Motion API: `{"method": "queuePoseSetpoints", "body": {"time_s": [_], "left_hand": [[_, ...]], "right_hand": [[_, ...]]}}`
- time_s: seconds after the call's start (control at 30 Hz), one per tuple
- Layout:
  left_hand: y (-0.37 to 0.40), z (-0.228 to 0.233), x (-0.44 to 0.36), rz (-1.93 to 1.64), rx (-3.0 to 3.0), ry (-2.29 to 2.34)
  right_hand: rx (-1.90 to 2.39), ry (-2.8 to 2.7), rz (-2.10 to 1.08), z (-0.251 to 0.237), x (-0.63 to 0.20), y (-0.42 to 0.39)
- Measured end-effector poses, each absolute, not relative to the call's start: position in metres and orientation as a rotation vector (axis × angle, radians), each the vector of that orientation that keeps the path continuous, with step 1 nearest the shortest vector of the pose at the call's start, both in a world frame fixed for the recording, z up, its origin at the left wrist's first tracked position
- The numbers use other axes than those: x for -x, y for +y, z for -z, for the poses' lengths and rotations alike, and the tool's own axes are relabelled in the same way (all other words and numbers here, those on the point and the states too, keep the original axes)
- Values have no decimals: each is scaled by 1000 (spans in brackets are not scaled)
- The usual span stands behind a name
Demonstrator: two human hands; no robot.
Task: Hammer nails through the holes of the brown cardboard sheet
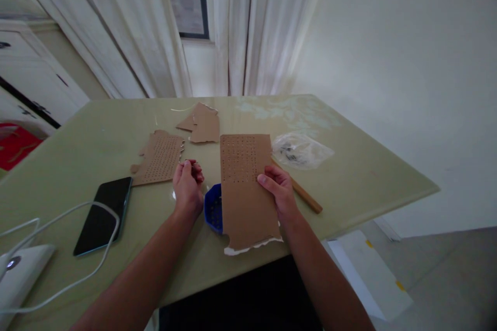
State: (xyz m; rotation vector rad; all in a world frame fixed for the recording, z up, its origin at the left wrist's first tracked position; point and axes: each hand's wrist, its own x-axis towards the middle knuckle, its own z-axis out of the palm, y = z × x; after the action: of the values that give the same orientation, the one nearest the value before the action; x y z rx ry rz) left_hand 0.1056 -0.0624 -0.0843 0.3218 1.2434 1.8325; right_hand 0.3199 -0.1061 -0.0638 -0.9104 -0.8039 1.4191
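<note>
My right hand [280,191] grips the right edge of a piece of cardboard [244,207], thumb on its face. Rows of small holes fill the cardboard's upper half, and its bottom edge is torn. Partly behind it, on the left, is a blue tray [213,209] with small bits inside. My left hand [189,181] hovers left of the cardboard, fingers curled and pinched together; what they hold, if anything, is too small to make out. Beyond that hand lies a second perforated cardboard piece [161,158] with ragged edges.
Torn cardboard scraps [205,124] lie farther back. A clear plastic bag [301,151] with dark bits and a wooden stick [306,196] are to the right. At left are a phone [103,217], a white cable [70,207] and a white device [29,274].
</note>
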Motion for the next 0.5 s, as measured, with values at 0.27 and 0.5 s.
{"method": "queuePoseSetpoints", "body": {"time_s": [0.27, 0.5], "left_hand": [[-63, 87, -105, -1831, -369, 1247], [-62, 91, -103, -1827, -375, 1252]], "right_hand": [[1010, -810, -1375, 60, -323, -114], [1026, -797, -1431, 57, -322, -109]]}}
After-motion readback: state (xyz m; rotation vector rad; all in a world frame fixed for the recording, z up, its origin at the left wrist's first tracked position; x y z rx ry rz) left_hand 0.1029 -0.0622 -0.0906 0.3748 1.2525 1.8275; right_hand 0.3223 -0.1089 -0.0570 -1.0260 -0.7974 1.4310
